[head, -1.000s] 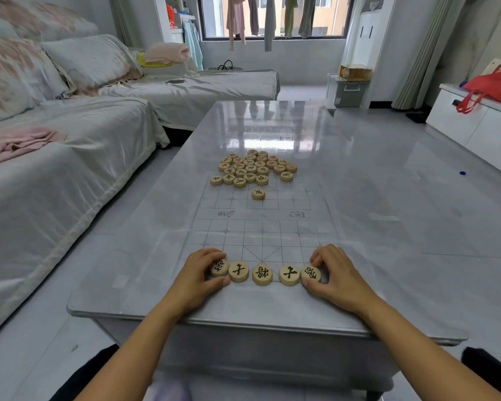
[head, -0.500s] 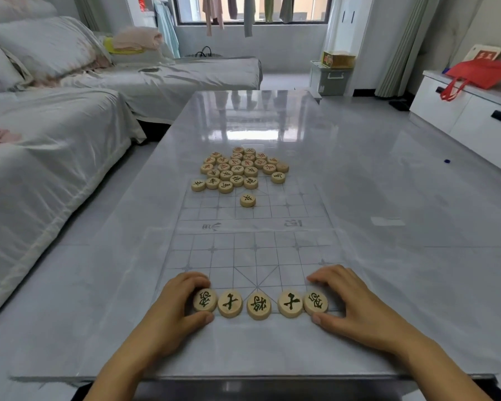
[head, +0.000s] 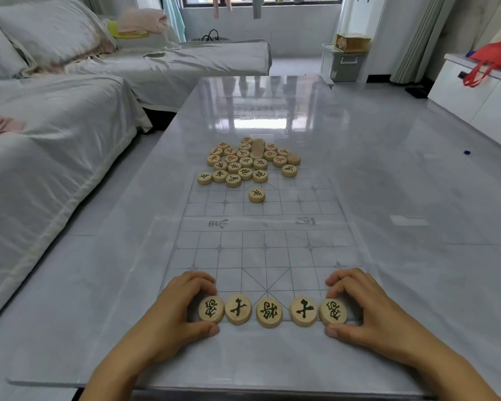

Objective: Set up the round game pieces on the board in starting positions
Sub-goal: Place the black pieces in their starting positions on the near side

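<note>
A clear board with a printed grid lies on the grey table. Along its near edge stands a row of several round wooden pieces with black characters. My left hand pinches the leftmost piece between thumb and fingers. My right hand pinches the rightmost piece the same way. The middle piece sits between two matching ones. A pile of several pieces, some red-marked, covers the board's far end. A single piece lies just in front of the pile.
The glossy table reaches well beyond the board on the right. A sofa with white covers runs along the left. A white cabinet with a red bag stands at the far right.
The camera has tilted down and come closer to the table. Both hands stay on the end pieces of the near row, which has not visibly shifted on the board.
</note>
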`<state>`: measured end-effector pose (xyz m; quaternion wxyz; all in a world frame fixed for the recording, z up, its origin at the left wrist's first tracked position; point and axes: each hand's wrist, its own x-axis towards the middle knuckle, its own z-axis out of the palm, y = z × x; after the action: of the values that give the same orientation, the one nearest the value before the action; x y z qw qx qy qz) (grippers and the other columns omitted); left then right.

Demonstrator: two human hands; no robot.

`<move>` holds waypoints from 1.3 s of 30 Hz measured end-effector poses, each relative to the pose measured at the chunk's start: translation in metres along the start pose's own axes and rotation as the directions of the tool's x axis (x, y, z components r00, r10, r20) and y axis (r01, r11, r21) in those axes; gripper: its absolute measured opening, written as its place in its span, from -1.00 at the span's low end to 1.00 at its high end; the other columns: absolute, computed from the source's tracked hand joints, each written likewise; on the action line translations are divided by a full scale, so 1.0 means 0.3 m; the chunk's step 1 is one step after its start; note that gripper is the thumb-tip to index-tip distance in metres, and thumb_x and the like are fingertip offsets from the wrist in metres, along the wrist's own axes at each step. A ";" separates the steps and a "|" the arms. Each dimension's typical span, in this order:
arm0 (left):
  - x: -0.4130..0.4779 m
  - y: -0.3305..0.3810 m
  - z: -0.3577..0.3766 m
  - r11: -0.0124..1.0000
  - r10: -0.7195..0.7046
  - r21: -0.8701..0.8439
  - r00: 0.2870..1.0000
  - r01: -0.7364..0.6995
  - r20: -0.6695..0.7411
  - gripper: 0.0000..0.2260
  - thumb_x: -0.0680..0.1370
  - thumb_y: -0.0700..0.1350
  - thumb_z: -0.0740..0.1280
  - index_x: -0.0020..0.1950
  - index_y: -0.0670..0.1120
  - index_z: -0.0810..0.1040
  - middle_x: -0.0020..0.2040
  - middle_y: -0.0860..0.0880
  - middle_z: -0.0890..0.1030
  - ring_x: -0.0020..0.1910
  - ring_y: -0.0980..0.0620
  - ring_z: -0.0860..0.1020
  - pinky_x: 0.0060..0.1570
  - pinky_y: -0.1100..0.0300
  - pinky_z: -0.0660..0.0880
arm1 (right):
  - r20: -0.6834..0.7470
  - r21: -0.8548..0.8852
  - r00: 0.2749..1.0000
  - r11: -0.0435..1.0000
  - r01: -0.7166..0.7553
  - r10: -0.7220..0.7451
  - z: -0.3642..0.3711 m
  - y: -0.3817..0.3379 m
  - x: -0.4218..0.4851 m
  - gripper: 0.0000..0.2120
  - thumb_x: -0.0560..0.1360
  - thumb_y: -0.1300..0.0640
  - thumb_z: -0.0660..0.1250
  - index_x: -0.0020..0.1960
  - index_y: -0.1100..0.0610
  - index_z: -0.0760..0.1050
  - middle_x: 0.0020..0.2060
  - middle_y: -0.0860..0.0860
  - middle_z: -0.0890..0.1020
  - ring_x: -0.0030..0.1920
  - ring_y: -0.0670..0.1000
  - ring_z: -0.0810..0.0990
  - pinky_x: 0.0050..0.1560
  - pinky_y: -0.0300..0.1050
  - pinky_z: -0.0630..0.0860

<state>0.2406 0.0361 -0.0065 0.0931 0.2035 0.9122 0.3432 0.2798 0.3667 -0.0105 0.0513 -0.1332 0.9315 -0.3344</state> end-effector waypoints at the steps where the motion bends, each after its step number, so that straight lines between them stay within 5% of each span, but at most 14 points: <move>1: 0.001 -0.001 -0.009 1.000 -0.011 -0.007 0.999 0.012 0.032 -0.56 0.31 -0.05 0.53 0.05 0.21 0.39 0.19 0.31 0.35 0.22 0.34 0.32 0.20 0.47 0.24 | 0.026 0.009 1.000 1.000 -0.009 0.009 -0.004 0.001 -0.001 -0.62 0.23 -0.21 0.44 -0.04 -0.24 0.36 0.10 -0.47 0.26 0.23 -0.33 0.25 0.17 -0.41 0.28; 5: 0.005 -0.003 -0.061 0.975 -0.126 -0.172 0.987 0.143 0.104 -0.60 0.34 0.00 0.51 0.10 0.22 0.46 0.15 0.28 0.49 0.18 0.34 0.42 0.20 0.37 0.34 | 0.096 0.205 0.991 0.973 -0.110 0.092 -0.045 -0.001 0.003 -0.53 0.24 -0.29 0.41 0.10 -0.25 0.38 0.09 -0.41 0.42 0.19 -0.33 0.38 0.16 -0.45 0.35; 10: 0.127 -0.017 -0.089 0.915 -0.257 -0.363 0.949 0.178 -0.182 -0.76 0.46 -0.08 0.40 0.11 0.05 0.51 0.10 0.13 0.55 0.11 0.18 0.51 0.10 0.26 0.44 | -0.082 0.247 0.976 0.953 -0.176 0.201 -0.097 0.030 0.130 -0.84 0.47 0.01 0.32 0.04 -0.15 0.47 -0.01 -0.17 0.58 0.02 -0.19 0.53 -0.04 -0.33 0.44; 14: 0.263 -0.060 -0.080 0.964 -0.252 -0.158 0.926 0.214 -0.280 -0.66 0.50 -0.07 0.35 0.25 -0.07 0.43 0.16 0.00 0.47 0.07 0.09 0.45 0.05 0.24 0.38 | -0.176 0.144 0.957 0.968 -0.205 0.229 -0.137 0.068 0.300 -0.80 0.55 0.06 0.22 0.15 0.01 0.48 0.01 -0.11 0.52 -0.02 -0.13 0.49 -0.06 -0.31 0.38; 20: 0.394 -0.098 -0.079 0.966 -0.148 0.151 0.930 0.208 -0.336 -0.79 0.51 0.09 0.29 0.08 0.04 0.51 0.01 0.13 0.45 -0.09 0.16 0.44 0.13 0.13 0.25 | -0.355 0.009 0.915 0.979 -0.205 0.195 -0.083 0.107 0.388 -0.89 0.50 0.19 0.28 0.02 0.11 0.51 -0.09 0.02 0.51 -0.14 -0.07 0.48 -0.16 -0.31 0.35; 26: 0.480 -0.106 -0.091 0.968 -0.115 0.172 0.931 0.184 -0.347 -0.87 0.50 0.03 0.33 -0.19 0.04 0.44 -0.24 0.12 0.44 -0.25 0.13 0.42 -0.04 0.15 0.36 | -0.399 -0.033 0.905 0.984 -0.177 0.149 -0.061 0.132 0.386 -0.90 0.48 0.21 0.30 -0.01 0.08 0.52 -0.12 -0.02 0.49 -0.16 -0.11 0.49 -0.20 -0.35 0.37; 35: 0.501 -0.129 -0.068 0.971 -0.104 0.154 0.902 0.183 -0.419 -0.77 0.48 0.06 0.34 -0.30 0.08 0.35 -0.28 0.09 0.45 -0.29 0.12 0.42 -0.10 0.17 0.36 | -0.356 -0.207 0.916 0.940 -0.271 0.186 -0.070 0.138 0.441 -0.86 0.50 0.01 0.23 0.06 -0.09 0.42 -0.14 -0.13 0.47 -0.18 -0.14 0.46 -0.26 -0.24 0.38; 39: 0.499 -0.134 -0.060 0.970 -0.026 0.198 0.870 0.141 -0.493 -0.85 0.48 0.05 0.34 -0.15 0.01 0.46 -0.21 0.08 0.46 -0.23 0.08 0.45 -0.05 0.16 0.38 | -0.287 -0.324 0.952 0.924 -0.202 0.107 -0.092 0.122 0.573 -0.62 0.52 0.05 0.21 0.32 0.03 0.33 0.18 -0.02 0.43 0.13 -0.04 0.42 0.03 -0.20 0.41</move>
<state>0.0880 0.0634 -0.0243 -0.1486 0.0801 0.9472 0.2725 0.1020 0.3619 -0.0136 -0.0713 -0.0200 0.9821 -0.1732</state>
